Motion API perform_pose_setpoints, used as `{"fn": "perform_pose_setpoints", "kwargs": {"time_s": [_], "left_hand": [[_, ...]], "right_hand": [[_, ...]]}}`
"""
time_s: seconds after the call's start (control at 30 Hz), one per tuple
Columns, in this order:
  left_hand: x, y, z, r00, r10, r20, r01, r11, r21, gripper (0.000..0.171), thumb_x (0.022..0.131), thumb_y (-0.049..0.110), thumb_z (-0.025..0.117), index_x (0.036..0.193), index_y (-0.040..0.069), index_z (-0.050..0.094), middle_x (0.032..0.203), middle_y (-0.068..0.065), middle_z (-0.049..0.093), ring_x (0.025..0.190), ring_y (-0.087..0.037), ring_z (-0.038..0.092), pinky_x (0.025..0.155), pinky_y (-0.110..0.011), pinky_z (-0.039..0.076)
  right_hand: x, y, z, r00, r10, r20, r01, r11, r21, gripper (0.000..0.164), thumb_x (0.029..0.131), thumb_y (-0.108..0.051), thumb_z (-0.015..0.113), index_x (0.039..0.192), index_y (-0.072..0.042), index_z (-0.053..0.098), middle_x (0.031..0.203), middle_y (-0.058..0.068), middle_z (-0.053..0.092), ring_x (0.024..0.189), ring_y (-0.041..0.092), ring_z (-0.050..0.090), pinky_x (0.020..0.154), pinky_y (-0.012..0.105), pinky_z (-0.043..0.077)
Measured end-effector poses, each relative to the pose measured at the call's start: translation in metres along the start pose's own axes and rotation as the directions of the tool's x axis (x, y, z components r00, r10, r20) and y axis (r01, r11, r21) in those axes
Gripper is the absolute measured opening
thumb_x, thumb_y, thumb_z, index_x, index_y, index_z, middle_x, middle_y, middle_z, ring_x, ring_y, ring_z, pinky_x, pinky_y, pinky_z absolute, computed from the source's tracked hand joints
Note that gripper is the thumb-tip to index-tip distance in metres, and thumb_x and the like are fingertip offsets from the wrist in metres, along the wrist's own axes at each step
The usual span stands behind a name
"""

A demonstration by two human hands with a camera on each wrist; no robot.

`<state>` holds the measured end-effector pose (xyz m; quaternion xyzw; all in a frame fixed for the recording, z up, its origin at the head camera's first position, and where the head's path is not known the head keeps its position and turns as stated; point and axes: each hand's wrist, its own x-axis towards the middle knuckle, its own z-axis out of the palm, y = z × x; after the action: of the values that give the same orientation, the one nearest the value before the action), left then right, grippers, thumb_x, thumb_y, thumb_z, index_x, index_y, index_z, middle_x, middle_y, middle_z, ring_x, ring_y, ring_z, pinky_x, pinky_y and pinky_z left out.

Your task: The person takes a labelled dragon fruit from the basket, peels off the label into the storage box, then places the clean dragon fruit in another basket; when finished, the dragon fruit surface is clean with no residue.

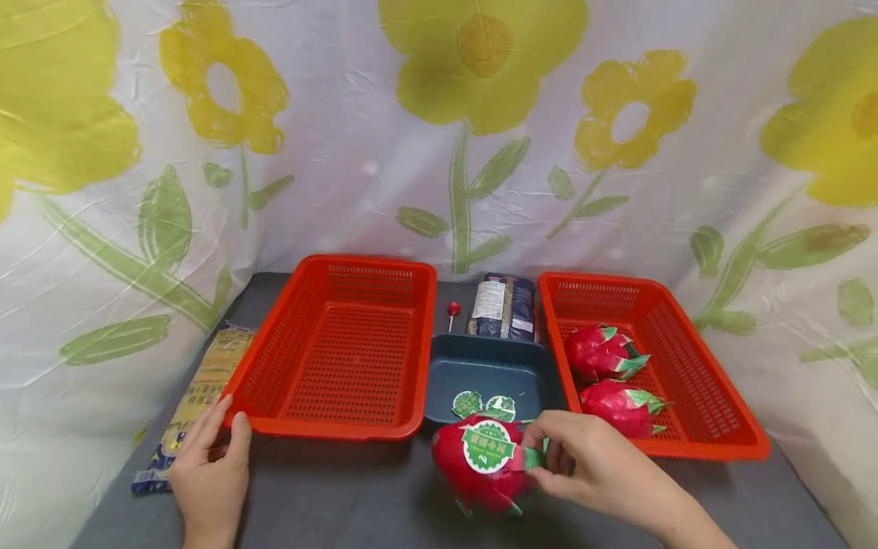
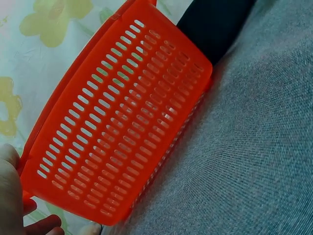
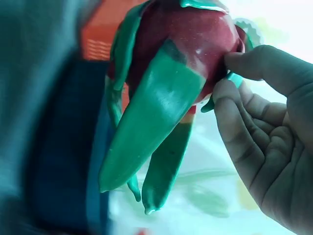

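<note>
My right hand (image 1: pixel 593 465) pinches a green-tipped scale of a red dragon fruit (image 1: pixel 456 461), which hangs above the table at the near edge of the dark blue tray (image 1: pixel 449 366). A round green-and-white sticker (image 1: pixel 488 447) is on the fruit's side. Up close in the right wrist view, thumb and fingertips (image 3: pixel 239 63) hold the fruit (image 3: pixel 161 44) by its scale. At the near left corner of the left red basket (image 1: pixel 322 428), my left hand (image 1: pixel 213 476) grips the rim between thumb and fingers. The left wrist view shows that basket's slotted side wall (image 2: pixel 117 122).
Two dragon fruits (image 1: pixel 597 352) lie in the right red basket (image 1: pixel 720 381). Loose round stickers (image 1: pixel 468 404) sit in the blue tray. Behind it are a lollipop (image 1: pixel 453 309) and a dark package (image 1: pixel 504 306). A yellow packet (image 1: pixel 206 389) lies left of the left basket.
</note>
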<state>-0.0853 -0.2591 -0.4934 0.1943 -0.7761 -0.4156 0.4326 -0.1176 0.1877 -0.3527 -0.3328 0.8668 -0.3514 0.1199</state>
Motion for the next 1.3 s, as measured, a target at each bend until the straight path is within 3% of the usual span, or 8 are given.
{"fn": "perform_pose_setpoints", "kwargs": {"time_s": [0.17, 0.53, 0.67, 0.87, 1.0, 1.1, 1.23, 1.3], "left_hand": [[0.0, 0.003, 0.003, 1.0, 0.003, 0.0, -0.003, 1.0, -0.006, 0.037, 0.092, 0.012, 0.076, 0.129, 0.008, 0.072, 0.13, -0.011, 0.068, 0.093, 0.014, 0.055, 0.072, 0.0, 0.042], [-0.004, 0.006, 0.005, 0.999, -0.043, 0.014, 0.043, 0.999, 0.007, 0.036, 0.094, 0.015, 0.074, 0.129, 0.008, 0.072, 0.131, -0.009, 0.068, 0.088, 0.012, 0.055, 0.072, -0.001, 0.042], [-0.002, 0.013, 0.001, 0.995, -0.09, 0.046, 0.087, 0.994, 0.071, 0.039, 0.095, 0.02, 0.073, 0.132, 0.009, 0.071, 0.135, -0.009, 0.066, 0.099, -0.003, 0.06, 0.076, -0.001, 0.039], [-0.007, 0.045, -0.009, 0.992, 0.126, 0.031, -0.128, 0.988, 0.085, 0.04, 0.085, 0.008, 0.076, 0.123, -0.005, 0.072, 0.138, -0.024, 0.061, 0.118, -0.052, 0.053, 0.105, -0.052, 0.038], [-0.024, 0.078, -0.003, 0.951, 0.29, 0.106, -0.286, 0.957, -0.044, 0.041, 0.08, 0.0, 0.079, 0.121, 0.0, 0.074, 0.129, -0.016, 0.066, 0.111, -0.03, 0.06, 0.096, -0.029, 0.044], [-0.04, 0.098, 0.007, 0.889, 0.417, 0.189, -0.361, 0.892, -0.271, 0.047, 0.075, -0.01, 0.079, 0.121, 0.002, 0.075, 0.121, -0.013, 0.069, 0.101, -0.015, 0.063, 0.081, -0.014, 0.047], [-0.067, 0.116, 0.021, 0.758, 0.523, 0.39, -0.308, 0.814, -0.492, 0.054, 0.073, -0.012, 0.082, 0.123, 0.005, 0.073, 0.121, -0.01, 0.067, 0.099, -0.016, 0.065, 0.07, -0.021, 0.055], [-0.079, 0.124, 0.024, 0.673, 0.46, 0.579, -0.196, 0.866, -0.461, 0.053, 0.079, -0.001, 0.085, 0.128, 0.011, 0.071, 0.126, -0.002, 0.065, 0.103, -0.016, 0.064, 0.071, -0.024, 0.058]], "right_hand": [[0.002, 0.024, 0.023, 0.997, 0.055, 0.052, -0.056, 0.998, 0.004, 0.025, 0.085, -0.025, 0.085, 0.102, -0.023, 0.067, 0.086, -0.017, 0.063, 0.066, 0.002, 0.059, 0.059, 0.025, 0.056], [0.007, 0.054, 0.047, 0.996, 0.065, -0.056, -0.068, 0.997, -0.046, 0.023, 0.085, -0.021, 0.084, 0.1, -0.022, 0.067, 0.084, -0.017, 0.06, 0.068, 0.002, 0.057, 0.06, 0.023, 0.054], [0.004, 0.056, 0.053, 0.991, 0.089, -0.1, -0.092, 0.995, -0.031, 0.023, 0.087, -0.024, 0.084, 0.103, -0.025, 0.066, 0.088, -0.015, 0.06, 0.071, 0.003, 0.058, 0.062, 0.023, 0.055], [0.0, 0.059, 0.063, 0.986, 0.101, -0.135, -0.101, 0.995, 0.003, 0.025, 0.088, -0.026, 0.083, 0.105, -0.032, 0.065, 0.1, -0.015, 0.061, 0.077, 0.006, 0.059, 0.068, 0.024, 0.056], [-0.003, 0.06, 0.066, 0.98, 0.109, -0.168, -0.109, 0.994, 0.01, 0.024, 0.089, -0.028, 0.083, 0.105, -0.034, 0.066, 0.1, -0.016, 0.061, 0.079, 0.006, 0.059, 0.068, 0.025, 0.056], [-0.004, 0.061, 0.068, 0.976, 0.109, -0.186, -0.11, 0.994, 0.007, 0.025, 0.089, -0.027, 0.083, 0.106, -0.034, 0.066, 0.1, -0.016, 0.06, 0.079, 0.006, 0.059, 0.069, 0.026, 0.057], [-0.005, 0.062, 0.071, 0.975, 0.102, -0.198, -0.104, 0.995, -0.001, 0.027, 0.089, -0.026, 0.083, 0.108, -0.034, 0.067, 0.1, -0.017, 0.06, 0.08, 0.006, 0.059, 0.07, 0.027, 0.057], [-0.005, 0.062, 0.072, 0.974, 0.099, -0.202, -0.1, 0.995, 0.002, 0.027, 0.089, -0.025, 0.083, 0.109, -0.034, 0.067, 0.101, -0.017, 0.06, 0.079, 0.005, 0.058, 0.07, 0.026, 0.057]]}}
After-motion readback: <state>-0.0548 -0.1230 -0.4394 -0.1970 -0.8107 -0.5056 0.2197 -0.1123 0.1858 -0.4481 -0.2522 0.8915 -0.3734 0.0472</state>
